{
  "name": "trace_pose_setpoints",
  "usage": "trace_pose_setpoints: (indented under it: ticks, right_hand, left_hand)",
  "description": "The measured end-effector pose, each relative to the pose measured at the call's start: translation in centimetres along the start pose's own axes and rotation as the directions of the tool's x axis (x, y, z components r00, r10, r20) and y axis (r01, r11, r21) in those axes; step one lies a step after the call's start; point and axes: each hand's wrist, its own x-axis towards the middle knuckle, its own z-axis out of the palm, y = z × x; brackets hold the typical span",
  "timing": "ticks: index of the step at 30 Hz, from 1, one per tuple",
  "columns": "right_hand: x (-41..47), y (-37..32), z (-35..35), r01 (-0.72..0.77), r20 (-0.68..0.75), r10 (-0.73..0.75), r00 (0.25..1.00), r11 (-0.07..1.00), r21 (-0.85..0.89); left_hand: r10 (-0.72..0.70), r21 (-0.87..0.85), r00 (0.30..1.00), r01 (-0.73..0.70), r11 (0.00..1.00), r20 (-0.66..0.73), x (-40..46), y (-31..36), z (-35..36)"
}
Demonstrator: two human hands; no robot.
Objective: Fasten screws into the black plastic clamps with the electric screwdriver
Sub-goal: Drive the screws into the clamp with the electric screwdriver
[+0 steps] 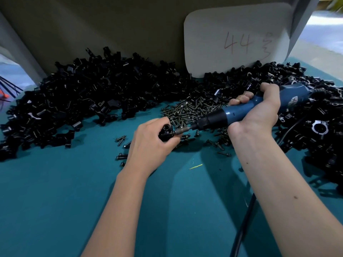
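The left hand (150, 143) lay knuckles-up near the centre of the teal table (55, 191), its forearm running in from six o'clock, fingers curled round a black plastic clamp (165, 134). The right hand (259, 112), at about three o'clock from it, was wrapped fist-like around the blue electric screwdriver (246, 110), thumb on top, wrist bent so the tool pointed toward nine o'clock. Its bit (182, 130) met the clamp's side. Loose screws (189, 110) lay heaped just at twelve o'clock of the hands, with a pile of black clamps (83, 93) beyond. At one o'clock a white card (237, 39) read "44" in red, followed by a mark I could not read. A white logo on the screwdriver body was illegible.
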Motion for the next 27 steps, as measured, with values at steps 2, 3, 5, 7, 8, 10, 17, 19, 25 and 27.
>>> trace_pose_setpoints:
  ticks: [2, 3, 5, 7, 8, 10, 17, 19, 25, 27]
  right_hand:
    - [0.1, 0.0, -0.1, 0.0, -0.008, 0.0, 1.0, 1.0, -0.003]
    - [0.1, 0.0, -0.1, 0.001, -0.009, -0.001, 1.0, 1.0, -0.005]
    - [0.2, 0.0, -0.1, 0.004, -0.014, -0.004, 1.0, 1.0, -0.007]
    - [0.2, 0.0, -0.1, 0.011, -0.017, -0.011, 1.0, 1.0, -0.01]
    - [0.2, 0.0, -0.1, 0.016, -0.016, -0.016, 1.0, 1.0, -0.011]
    - [0.2, -0.1, -0.1, 0.028, -0.015, -0.028, 1.0, 1.0, -0.008]
    - [0.0, 0.0, -0.1, 0.054, -0.01, -0.054, 0.999, 0.999, -0.007]
    - [0.0, 0.1, -0.1, 0.062, -0.012, -0.062, 0.998, 0.998, -0.007]
    - [-0.1, 0.5, -0.1, 0.061, -0.012, -0.061, 0.998, 0.998, -0.013]
    - [-0.2, 0.6, -0.1, 0.055, -0.013, -0.055, 0.998, 0.998, -0.014]
  left_hand:
    - [0.0, 0.001, 1.0, 0.0, 1.0, 0.007, 0.0, 0.1, 0.0]
    - [-0.004, 0.002, 1.0, 0.004, 1.0, 0.008, 0.0, 0.2, -0.1]
    - [-0.023, 0.013, 1.0, 0.023, 1.0, 0.003, -0.1, 0.5, 0.0]
    - [-0.054, 0.014, 0.998, 0.054, 0.998, -0.009, -0.1, 0.7, 0.2]
    - [-0.067, 0.011, 0.998, 0.068, 0.998, -0.013, -0.1, 0.9, 0.3]
    - [-0.084, 0.012, 0.996, 0.084, 0.996, -0.013, -0.2, 1.0, 0.6]
    - [-0.115, 0.046, 0.993, 0.117, 0.992, -0.037, -0.2, 1.1, 0.9]
    - [-0.131, 0.053, 0.991, 0.133, 0.99, -0.042, -0.2, 1.1, 1.0]
    - [-0.164, 0.005, 0.985, 0.165, 0.986, -0.057, -0.2, 1.0, 1.2]
    - [-0.164, -0.002, 0.984, 0.164, 0.986, -0.062, -0.3, 1.0, 1.2]
